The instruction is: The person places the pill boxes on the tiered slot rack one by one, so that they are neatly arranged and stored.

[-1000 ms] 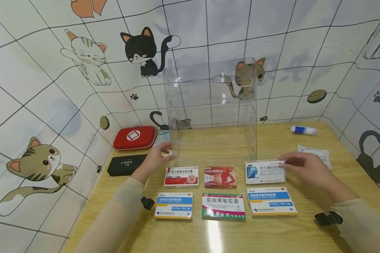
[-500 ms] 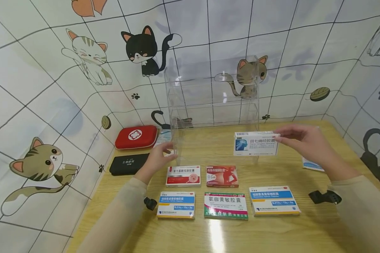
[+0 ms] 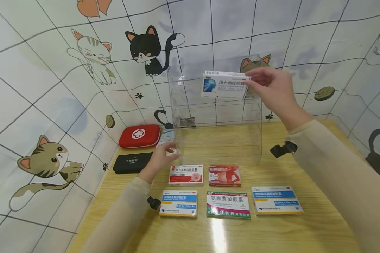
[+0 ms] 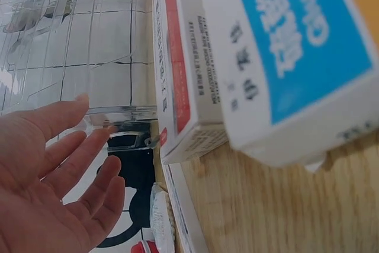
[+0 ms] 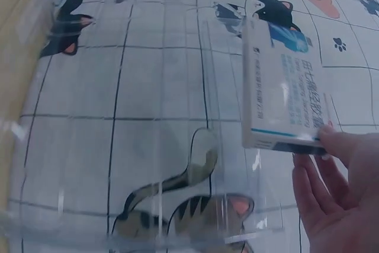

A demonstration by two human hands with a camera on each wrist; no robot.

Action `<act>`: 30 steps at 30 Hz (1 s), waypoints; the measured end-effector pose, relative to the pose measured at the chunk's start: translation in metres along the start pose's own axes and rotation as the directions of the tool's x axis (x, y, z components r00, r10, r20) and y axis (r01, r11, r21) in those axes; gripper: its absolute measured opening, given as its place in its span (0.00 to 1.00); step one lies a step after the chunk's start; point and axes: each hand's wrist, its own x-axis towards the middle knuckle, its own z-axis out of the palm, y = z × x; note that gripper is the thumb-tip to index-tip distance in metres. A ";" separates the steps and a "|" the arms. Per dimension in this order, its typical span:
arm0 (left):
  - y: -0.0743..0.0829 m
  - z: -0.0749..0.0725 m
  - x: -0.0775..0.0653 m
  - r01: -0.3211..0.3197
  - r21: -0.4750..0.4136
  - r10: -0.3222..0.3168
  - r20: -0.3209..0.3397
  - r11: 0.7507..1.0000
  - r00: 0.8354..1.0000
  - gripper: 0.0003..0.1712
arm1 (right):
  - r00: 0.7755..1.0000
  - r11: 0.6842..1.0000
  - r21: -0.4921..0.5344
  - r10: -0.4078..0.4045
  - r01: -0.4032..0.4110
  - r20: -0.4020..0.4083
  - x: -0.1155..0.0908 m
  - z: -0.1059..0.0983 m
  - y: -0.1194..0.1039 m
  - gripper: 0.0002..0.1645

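Upper right of centre: right hand (image 3: 273, 88) pinches Tianqi Tongjing capsule carton (image 3: 225, 86) before clear acrylic rack (image 3: 178, 119). Left of centre: left hand (image 3: 162, 156), fingers parted, beside rack.

Glossy clear plastic rack (image 3: 216, 117), shiny wood-grain table (image 3: 259, 233).

wood-grain table (image 3: 266, 233), clear acrylic rack (image 3: 216, 116) parked at back, red zip case (image 3: 139, 136) plus black pouch (image 3: 132, 163) off left, glucosamine box (image 3: 178, 203), green-magenta capsule box (image 3: 228, 205), another glucosamine box (image 3: 277, 200) up front, red-and-white capsule box (image 3: 186, 175), ibuprofen box (image 3: 224, 175) just behind
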 end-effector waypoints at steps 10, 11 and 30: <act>0.000 0.003 0.002 0.013 0.001 -0.013 -0.010 1.000 1.000 0.28 | 0.993 0.997 0.068 -0.020 0.028 -0.118 0.061 0.049 -0.050 0.17; 0.000 0.004 0.002 0.011 0.000 -0.011 -0.012 1.000 1.000 0.28 | 0.992 0.997 0.072 -0.026 0.035 -0.121 0.065 0.053 -0.051 0.18; 0.006 0.002 0.002 0.051 0.021 -0.051 -0.003 0.998 0.999 0.27 | 0.981 0.986 0.053 -0.152 0.159 -0.120 0.094 0.100 -0.042 0.17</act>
